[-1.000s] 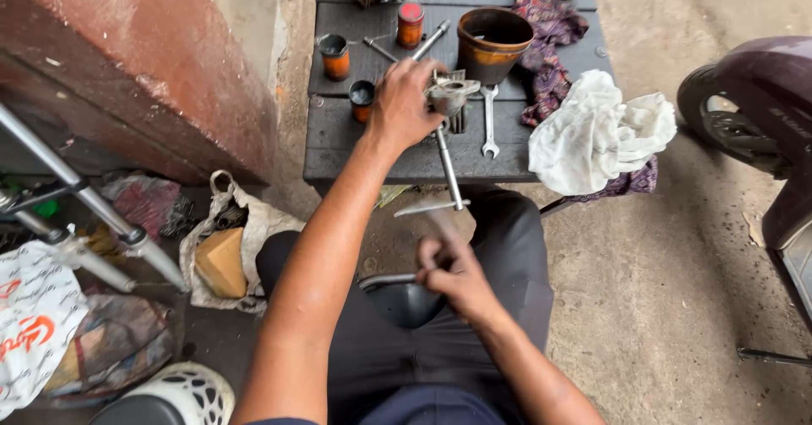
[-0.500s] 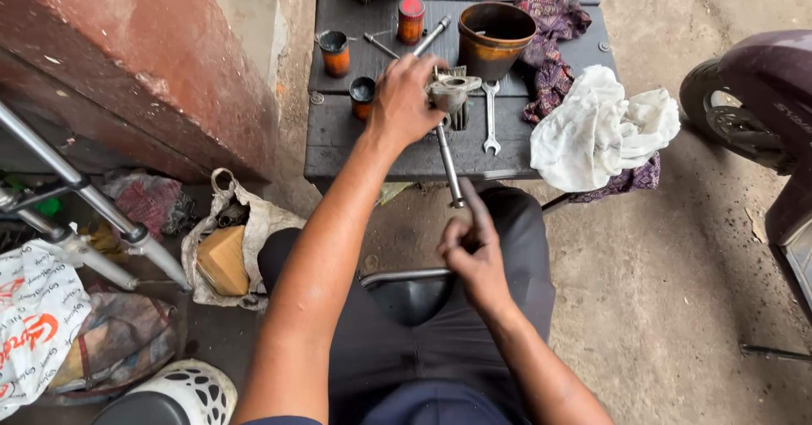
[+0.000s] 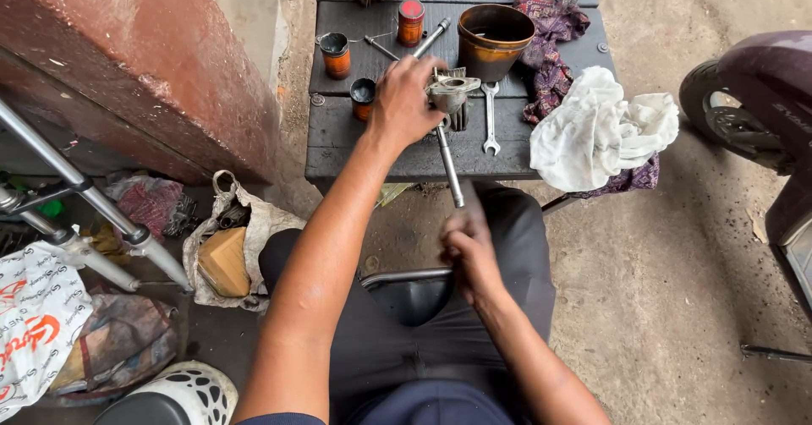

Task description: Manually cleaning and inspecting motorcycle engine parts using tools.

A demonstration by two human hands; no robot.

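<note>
Head view, looking down over a seated person's lap toward a low dark wooden table (image 3: 338, 150).

Table: plank top, far of the knees. It carries a brown pot (image 3: 493, 40) at the far middle, a white cloth (image 3: 596, 129) and a patterned rag (image 3: 550, 49) on the right, three small orange tins (image 3: 336, 55) on the left, and a flat spanner (image 3: 490, 120) lying near-to-far just right of centre.

Metal part (image 3: 451, 95): grey casting with a round bore on top, at the table's middle, touching the left hand's fingertips.

Long rod (image 3: 448, 154): thin steel bar, its long axis running from far-left, beside the pot, down to near-right past the table's near edge. It passes at or through the metal part; which of the two cannot be told.

Left hand (image 3: 402, 104): on the table, fingers curled over the metal part and the rod's far stretch, steadying them.

Right hand (image 3: 467, 252): over the lap, just below the rod's near end and the nearer of the two to it; fingers folded shut, though whether they clasp the rod tip cannot be told.
</note>
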